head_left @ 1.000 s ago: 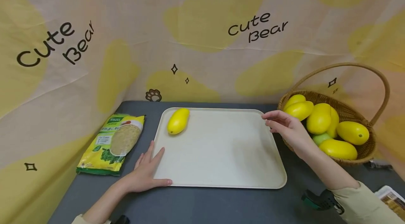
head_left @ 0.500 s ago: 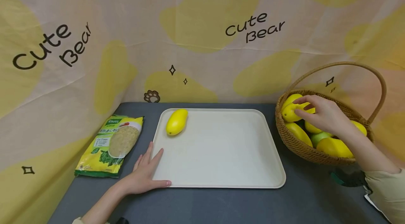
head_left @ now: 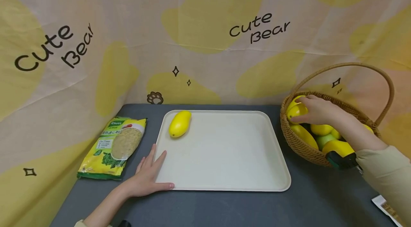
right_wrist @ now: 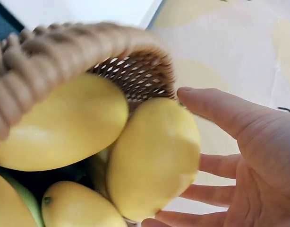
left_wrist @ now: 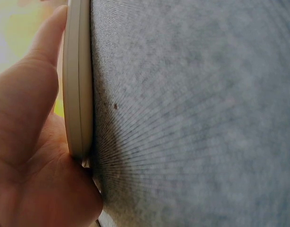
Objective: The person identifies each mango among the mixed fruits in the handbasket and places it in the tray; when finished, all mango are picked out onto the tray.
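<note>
My left hand (head_left: 146, 178) rests at the near left corner of a white rectangular tray (head_left: 224, 152), fingers spread along its side and thumb on the front rim. The left wrist view shows the tray's edge (left_wrist: 78, 85) against that hand. A yellow mango (head_left: 180, 124) lies at the tray's far left. On the right, my right hand (head_left: 322, 113) reaches into a wicker basket (head_left: 297, 148) of several mangoes and grips one mango (right_wrist: 154, 151) by the basket's left end, thumb on one side and fingers on the other.
A yellow Knorr packet (head_left: 110, 148) lies left of the tray. The basket's tall arched handle (head_left: 388, 88) rises beside my right forearm. A green fruit (head_left: 325, 140) sits among the mangoes. Behind the table hangs a patterned cloth (head_left: 205, 41). A printed packet (head_left: 386, 208) lies at the near right.
My right hand has moved from above the tray's far right corner into the basket, and its fingers have closed round a mango. My left hand has stayed at the tray.
</note>
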`<action>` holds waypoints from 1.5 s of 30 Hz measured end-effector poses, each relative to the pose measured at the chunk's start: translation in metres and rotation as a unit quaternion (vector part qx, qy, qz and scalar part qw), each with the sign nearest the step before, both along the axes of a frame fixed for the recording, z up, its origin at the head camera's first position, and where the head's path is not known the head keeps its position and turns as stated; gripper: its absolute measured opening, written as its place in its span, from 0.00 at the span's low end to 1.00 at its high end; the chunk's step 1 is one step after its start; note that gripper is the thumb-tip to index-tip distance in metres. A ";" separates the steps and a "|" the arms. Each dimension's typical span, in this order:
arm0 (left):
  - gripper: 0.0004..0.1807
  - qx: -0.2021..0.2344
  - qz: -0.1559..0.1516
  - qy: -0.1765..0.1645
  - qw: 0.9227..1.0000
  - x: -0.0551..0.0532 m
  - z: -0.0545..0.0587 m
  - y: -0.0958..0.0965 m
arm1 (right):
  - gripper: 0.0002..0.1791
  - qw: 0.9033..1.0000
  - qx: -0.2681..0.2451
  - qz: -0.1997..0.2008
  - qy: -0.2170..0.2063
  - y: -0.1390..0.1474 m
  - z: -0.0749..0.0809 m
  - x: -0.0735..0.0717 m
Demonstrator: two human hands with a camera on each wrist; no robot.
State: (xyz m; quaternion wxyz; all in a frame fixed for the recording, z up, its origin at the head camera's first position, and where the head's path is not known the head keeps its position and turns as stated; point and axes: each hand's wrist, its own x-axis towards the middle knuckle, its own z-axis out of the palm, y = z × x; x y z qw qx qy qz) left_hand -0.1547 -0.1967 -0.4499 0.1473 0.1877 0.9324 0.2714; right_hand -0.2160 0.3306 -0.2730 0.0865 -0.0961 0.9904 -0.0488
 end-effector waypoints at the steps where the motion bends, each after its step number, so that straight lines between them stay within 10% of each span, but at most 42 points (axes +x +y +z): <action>1: 0.62 0.003 0.000 0.000 1.000 0.000 -0.001 0.000 | 0.45 1.000 0.003 0.000 -0.003 0.001 -0.001 -0.001; 30: 0.63 -0.007 -0.001 -0.008 1.000 0.001 0.007 0.001 | 0.43 0.996 -0.059 0.016 0.058 0.016 -0.015 0.011; 45: 0.63 -0.011 -0.002 0.001 1.000 0.001 0.004 -0.002 | 0.44 0.979 -0.189 0.011 0.072 0.001 -0.005 0.057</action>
